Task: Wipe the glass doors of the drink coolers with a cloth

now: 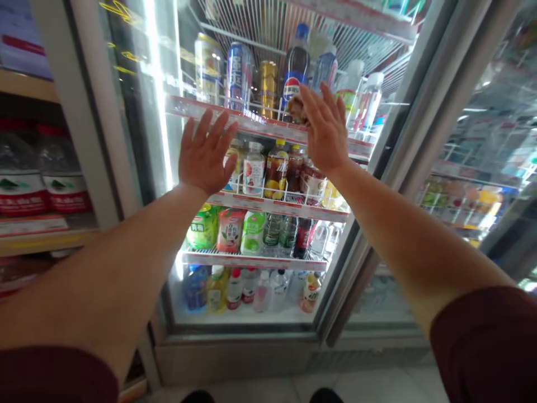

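One crumpled cloth juts from under the straight right fingers, grip unclear; left fingers spread.

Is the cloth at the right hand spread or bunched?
Bunched, where it shows: the cloth looks crumpled beside the right hand; any part behind the hand is hidden.

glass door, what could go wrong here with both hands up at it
Smudges: the left hand is bare, palm toward the glass door with fingers spread, so any contact might leave prints.

A dropped cloth: the crumpled cloth sticks out beside the right hand, whose fingers are fairly straight, so it could slip. How firmly it is held is hidden.
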The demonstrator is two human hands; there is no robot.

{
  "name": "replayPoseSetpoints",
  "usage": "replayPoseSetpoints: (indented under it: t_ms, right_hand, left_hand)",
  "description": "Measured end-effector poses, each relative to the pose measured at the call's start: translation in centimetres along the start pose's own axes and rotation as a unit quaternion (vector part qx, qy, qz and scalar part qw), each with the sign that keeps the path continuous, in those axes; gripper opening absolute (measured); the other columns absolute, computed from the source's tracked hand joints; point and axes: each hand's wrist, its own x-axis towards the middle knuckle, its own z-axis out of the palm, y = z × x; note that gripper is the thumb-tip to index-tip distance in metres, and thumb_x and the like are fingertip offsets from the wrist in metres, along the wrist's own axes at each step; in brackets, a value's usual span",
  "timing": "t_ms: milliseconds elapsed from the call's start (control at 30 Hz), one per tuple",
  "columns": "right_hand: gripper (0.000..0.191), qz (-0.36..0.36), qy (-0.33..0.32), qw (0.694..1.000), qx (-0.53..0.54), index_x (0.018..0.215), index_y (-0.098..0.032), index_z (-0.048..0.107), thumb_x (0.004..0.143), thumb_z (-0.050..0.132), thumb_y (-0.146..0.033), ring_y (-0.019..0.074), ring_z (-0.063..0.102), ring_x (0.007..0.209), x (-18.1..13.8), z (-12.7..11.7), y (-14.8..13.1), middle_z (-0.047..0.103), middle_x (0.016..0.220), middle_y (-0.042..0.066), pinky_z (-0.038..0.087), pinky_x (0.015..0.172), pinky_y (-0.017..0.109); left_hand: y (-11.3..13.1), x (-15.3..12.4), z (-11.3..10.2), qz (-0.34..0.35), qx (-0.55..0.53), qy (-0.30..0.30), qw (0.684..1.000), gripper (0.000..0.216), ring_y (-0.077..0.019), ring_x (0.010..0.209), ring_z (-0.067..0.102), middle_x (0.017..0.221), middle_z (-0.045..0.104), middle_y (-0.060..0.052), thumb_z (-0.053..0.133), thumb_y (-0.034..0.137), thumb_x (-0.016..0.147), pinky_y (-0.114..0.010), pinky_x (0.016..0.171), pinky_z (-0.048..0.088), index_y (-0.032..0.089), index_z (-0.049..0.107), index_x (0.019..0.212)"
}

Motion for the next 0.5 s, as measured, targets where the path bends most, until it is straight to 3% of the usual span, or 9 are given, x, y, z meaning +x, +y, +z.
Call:
replayPoseSetpoints:
  t_ms: [100, 233, 300, 433, 500]
  right_hand:
    - [0.064, 0.016, 0.025, 1.0, 0.01, 0.168, -0.024, 0.044, 0.107, 0.023, -0.024, 0.0254, 0.016, 0.173, -0.5, 1.0, -0.1, 0.04, 0.178, -0.001, 0.009, 0.143, 0.057]
    - [0.064, -0.107, -0.095, 0.99, 0.012, 0.167, -0.029, 0.045, 0.104, 0.038, -0.025, 0.0246, 0.026, 0.17, -2.2, 1.3, -2.0, 0.043, 0.176, -0.006, 0.013, 0.144, 0.052]
    - [0.064, -0.119, -0.126, 0.985, 0.003, 0.168, -0.032, 0.044, 0.104, 0.04, -0.025, 0.0247, 0.026, 0.17, -1.7, 0.6, -2.2, 0.043, 0.176, -0.008, 0.015, 0.144, 0.054]
    - [0.065, -0.018, -0.028, 0.999, -0.003, 0.173, -0.029, 0.035, 0.108, 0.034, -0.025, 0.0258, 0.019, 0.172, -0.7, 0.4, -1.3, 0.041, 0.177, -0.004, 0.013, 0.143, 0.056]
    - [0.067, -0.002, 0.018, 1.0, 0.012, 0.174, -0.028, 0.032, 0.107, 0.032, -0.024, 0.0273, 0.018, 0.172, -1.5, 1.3, -1.6, 0.042, 0.177, -0.002, 0.013, 0.143, 0.058]
  left_hand:
    - [0.0, 0.1, 0.0, -0.01, -0.031, -0.002, 0.999, 0.09, -0.0291, 0.172, 0.011, 0.176, 0.032, 0.009, 0.045, 0.084, 0.09, -0.058, 0.143, -0.009, 0.028, 0.052, 0.16]
    - [-0.3, 0.1, 0.1, -0.013, -0.029, -0.008, 0.999, 0.091, -0.0265, 0.172, 0.008, 0.177, 0.03, 0.01, 0.045, 0.084, 0.089, -0.055, 0.143, -0.012, 0.028, 0.051, 0.161]
    - [-0.6, 0.1, 0.2, -0.011, -0.023, -0.009, 1.0, 0.09, -0.0257, 0.172, 0.007, 0.177, 0.029, 0.011, 0.045, 0.083, 0.09, -0.053, 0.143, -0.014, 0.029, 0.05, 0.161]
    - [-1.3, -0.1, 0.5, 0.016, -0.004, -0.003, 1.0, 0.082, -0.0219, 0.172, 0.003, 0.178, 0.024, 0.015, 0.045, 0.076, 0.096, -0.048, 0.142, -0.016, 0.03, 0.045, 0.164]
    - [-1.6, -0.3, 0.7, 0.035, 0.012, 0.005, 0.999, 0.077, -0.0176, 0.172, 0.001, 0.179, 0.022, 0.016, 0.044, 0.069, 0.1, -0.044, 0.142, -0.016, 0.032, 0.041, 0.167]
